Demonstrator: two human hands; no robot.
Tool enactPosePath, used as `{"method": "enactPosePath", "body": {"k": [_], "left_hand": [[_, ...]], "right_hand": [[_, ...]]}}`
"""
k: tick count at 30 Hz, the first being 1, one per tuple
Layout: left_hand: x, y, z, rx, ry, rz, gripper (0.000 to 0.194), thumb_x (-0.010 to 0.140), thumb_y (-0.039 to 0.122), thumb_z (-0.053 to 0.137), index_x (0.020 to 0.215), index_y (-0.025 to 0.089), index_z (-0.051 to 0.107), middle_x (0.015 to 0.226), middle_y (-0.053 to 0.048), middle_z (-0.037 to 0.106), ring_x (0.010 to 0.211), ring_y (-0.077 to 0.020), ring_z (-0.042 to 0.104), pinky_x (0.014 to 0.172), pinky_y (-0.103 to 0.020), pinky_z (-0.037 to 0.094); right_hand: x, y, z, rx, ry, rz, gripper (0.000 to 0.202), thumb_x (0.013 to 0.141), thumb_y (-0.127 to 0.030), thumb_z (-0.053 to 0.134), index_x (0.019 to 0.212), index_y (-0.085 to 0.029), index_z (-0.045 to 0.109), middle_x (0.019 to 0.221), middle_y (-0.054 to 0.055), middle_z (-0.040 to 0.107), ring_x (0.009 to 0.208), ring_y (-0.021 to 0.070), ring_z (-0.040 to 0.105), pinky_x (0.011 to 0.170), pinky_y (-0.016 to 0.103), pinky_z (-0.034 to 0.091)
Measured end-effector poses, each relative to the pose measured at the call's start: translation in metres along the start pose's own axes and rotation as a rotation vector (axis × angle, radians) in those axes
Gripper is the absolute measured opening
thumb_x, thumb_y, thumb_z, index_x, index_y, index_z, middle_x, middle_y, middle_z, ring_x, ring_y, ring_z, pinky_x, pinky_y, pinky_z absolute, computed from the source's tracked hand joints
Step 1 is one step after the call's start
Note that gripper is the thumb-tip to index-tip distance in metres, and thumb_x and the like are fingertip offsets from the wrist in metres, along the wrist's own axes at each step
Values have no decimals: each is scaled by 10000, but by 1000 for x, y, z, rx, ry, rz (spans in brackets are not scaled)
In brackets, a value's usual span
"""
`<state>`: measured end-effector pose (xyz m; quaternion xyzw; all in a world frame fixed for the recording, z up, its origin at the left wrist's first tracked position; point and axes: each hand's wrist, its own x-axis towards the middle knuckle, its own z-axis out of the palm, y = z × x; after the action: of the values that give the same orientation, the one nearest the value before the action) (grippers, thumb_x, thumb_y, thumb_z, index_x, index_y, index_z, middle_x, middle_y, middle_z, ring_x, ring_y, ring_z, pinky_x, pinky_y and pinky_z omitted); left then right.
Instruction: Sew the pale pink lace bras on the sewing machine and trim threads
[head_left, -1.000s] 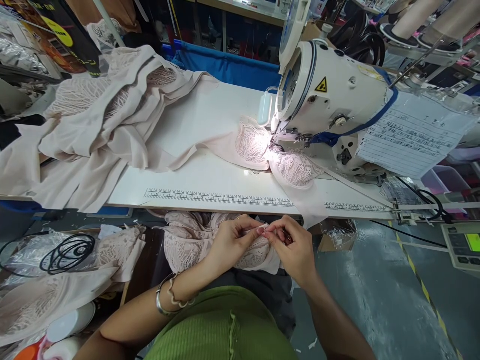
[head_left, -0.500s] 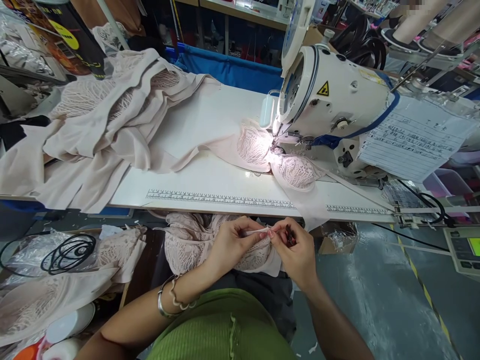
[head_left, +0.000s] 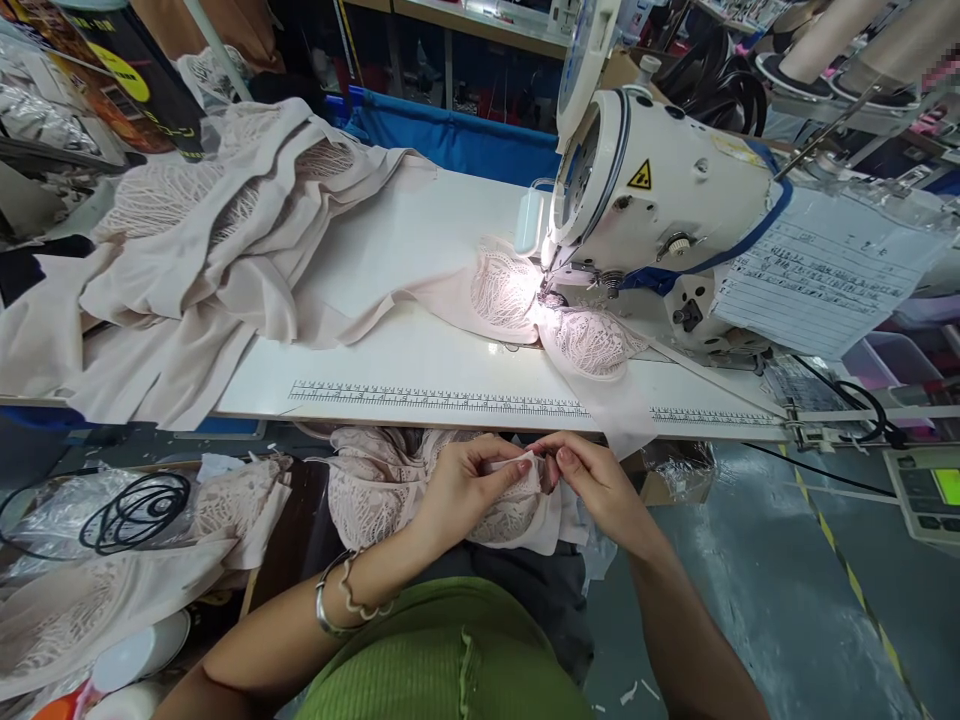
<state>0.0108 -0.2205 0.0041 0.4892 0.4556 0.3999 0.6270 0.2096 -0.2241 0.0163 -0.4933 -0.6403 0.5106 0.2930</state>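
Note:
Over the lap lies a bunch of pale pink lace bras (head_left: pixel 371 490). My left hand (head_left: pixel 469 490) pinches an edge of the pale fabric between thumb and fingers. Close beside it, my right hand (head_left: pixel 592 480) has its fingers bent at the same piece of fabric; what its fingertips hold is too small to make out. Another lace bra (head_left: pixel 589 342) lies on the white table under the needle area of the sewing machine (head_left: pixel 660 185), lit by its lamp. One band of it hangs over the front edge.
A heap of pale bras (head_left: pixel 195 230) covers the table's left part. A printed ruler (head_left: pixel 442 398) runs along the front edge. Below left is a box with plastic, a black cable (head_left: pixel 135 513) and more lace pieces. A control panel (head_left: pixel 926 490) stands at right.
My right hand has turned, and the dark tool seen in it before no longer shows. The fabric edge between my hands now stands raised, and more pale material hangs below my right hand.

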Motion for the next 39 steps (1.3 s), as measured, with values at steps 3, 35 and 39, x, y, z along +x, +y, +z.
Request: {"method": "enactPosePath", "body": {"k": [3, 35, 39], "left_hand": [[0, -1, -1, 41, -9, 11, 227, 810, 366, 713, 800, 159, 805, 749, -39, 712, 712, -152, 609, 666, -235, 452], [-1, -2, -6, 63, -84, 39, 226, 835, 374, 688, 908, 184, 590, 702, -4, 659, 634, -133, 590, 561, -192, 400], [1, -7, -42, 392, -235, 155, 120, 856, 303, 661, 857, 187, 691, 784, -33, 716, 705, -163, 624, 639, -230, 434]], "right_hand": [[1, -1, 2, 16, -38, 15, 289, 1018, -506, 508, 1060, -236, 602, 755, -6, 611, 713, 162, 614, 664, 281, 469], [0, -17, 23, -88, 345, -91, 248, 867, -394, 715, 701, -216, 667, 612, -26, 590, 516, 111, 470, 488, 249, 371], [-13, -15, 10, -7, 395, -118, 181, 918, -360, 670, 791, -232, 683, 494, -51, 584, 418, 124, 530, 449, 254, 396]]}}
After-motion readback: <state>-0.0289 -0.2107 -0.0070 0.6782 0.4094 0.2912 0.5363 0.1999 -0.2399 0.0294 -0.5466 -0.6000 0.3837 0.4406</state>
